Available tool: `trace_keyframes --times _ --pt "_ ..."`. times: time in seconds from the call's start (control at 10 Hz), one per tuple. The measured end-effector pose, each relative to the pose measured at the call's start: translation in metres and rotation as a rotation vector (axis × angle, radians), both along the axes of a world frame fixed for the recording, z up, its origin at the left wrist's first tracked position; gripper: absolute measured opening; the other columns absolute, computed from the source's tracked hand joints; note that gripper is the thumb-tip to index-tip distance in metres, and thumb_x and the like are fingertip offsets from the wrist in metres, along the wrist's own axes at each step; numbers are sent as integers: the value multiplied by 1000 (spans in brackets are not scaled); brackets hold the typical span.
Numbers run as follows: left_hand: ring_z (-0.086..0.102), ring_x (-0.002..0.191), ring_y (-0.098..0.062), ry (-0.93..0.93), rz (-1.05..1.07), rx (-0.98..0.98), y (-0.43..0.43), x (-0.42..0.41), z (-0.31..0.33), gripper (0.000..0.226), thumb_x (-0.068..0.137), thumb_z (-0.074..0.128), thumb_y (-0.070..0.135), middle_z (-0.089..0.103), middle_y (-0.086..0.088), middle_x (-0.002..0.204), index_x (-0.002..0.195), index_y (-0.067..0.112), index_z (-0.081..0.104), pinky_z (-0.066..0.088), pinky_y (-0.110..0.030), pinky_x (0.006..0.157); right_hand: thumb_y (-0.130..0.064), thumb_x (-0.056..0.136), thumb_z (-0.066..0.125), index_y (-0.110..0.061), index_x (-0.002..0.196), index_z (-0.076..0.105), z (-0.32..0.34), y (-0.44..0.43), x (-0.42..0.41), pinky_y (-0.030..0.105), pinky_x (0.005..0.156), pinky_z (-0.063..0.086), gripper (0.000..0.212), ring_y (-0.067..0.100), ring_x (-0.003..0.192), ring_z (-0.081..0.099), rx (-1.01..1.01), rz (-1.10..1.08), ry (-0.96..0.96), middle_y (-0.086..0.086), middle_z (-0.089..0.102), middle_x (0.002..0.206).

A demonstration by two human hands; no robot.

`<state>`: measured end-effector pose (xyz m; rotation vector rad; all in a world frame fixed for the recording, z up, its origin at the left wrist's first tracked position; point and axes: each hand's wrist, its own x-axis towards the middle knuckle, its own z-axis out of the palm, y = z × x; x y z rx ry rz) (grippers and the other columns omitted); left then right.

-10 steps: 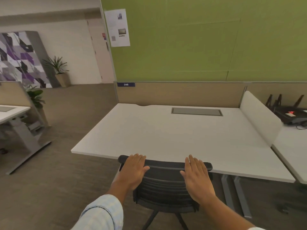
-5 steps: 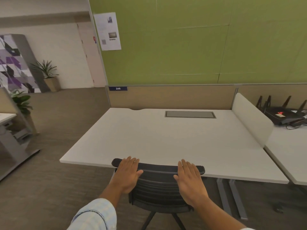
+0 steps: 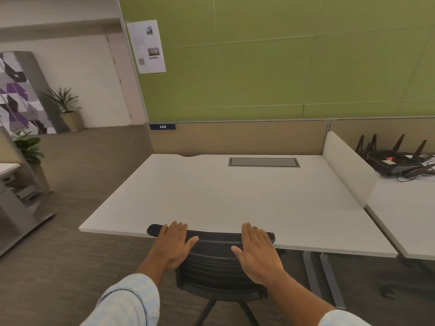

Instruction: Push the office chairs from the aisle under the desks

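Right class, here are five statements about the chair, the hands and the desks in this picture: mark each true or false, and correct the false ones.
1. Both hands rest flat on the black chair's backrest. True: left hand, right hand.
2. The desk number plate reads 246. True.
3. A laptop sits on the near white desk. False: only a grey cable hatch shows.
4. The router is on the neighbouring desk, right. True.
5. The wall behind is blue. False: green.
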<state>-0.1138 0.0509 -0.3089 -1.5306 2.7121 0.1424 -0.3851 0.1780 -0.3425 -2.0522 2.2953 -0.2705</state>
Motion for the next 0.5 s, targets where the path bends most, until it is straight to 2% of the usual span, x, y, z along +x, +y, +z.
trace_keyframes --times 0.1,0.3,0.4,0.5 --pt "-3 162 -24 -30 -38 -15 6 -28 10 91 100 5 73 5 -9 176 167 11 5 -4 -45 131 -72 102 5 -14 167 -7 13 -1 -27 36 120 -14 88 26 162 -1 -7 -101 -107 8 -5 177" --pt "-19 160 -26 14 -76 -172 12 -103 58 96 94 0 77 -20 -8 173 164 13 -14 -4 -49 131 -70 105 15 -16 168 -4 70 -3 -81 34 118 -12 85 25 162 1 -146 -170 -149 5 -5 177" --pt "-21 159 -28 67 -92 -278 9 -135 92 93 99 4 73 -21 -11 173 163 9 -15 -5 -49 130 -71 103 14 -14 168 1 111 1 -105 35 122 -5 87 26 162 6 -243 -187 -169 7 1 177" --pt "-23 159 -29 128 -132 -423 5 -179 142 93 103 11 71 -22 -15 172 162 3 -15 -7 -49 130 -73 96 6 -8 167 7 169 12 -136 42 128 6 96 28 161 11 -360 -187 -96 14 10 176"
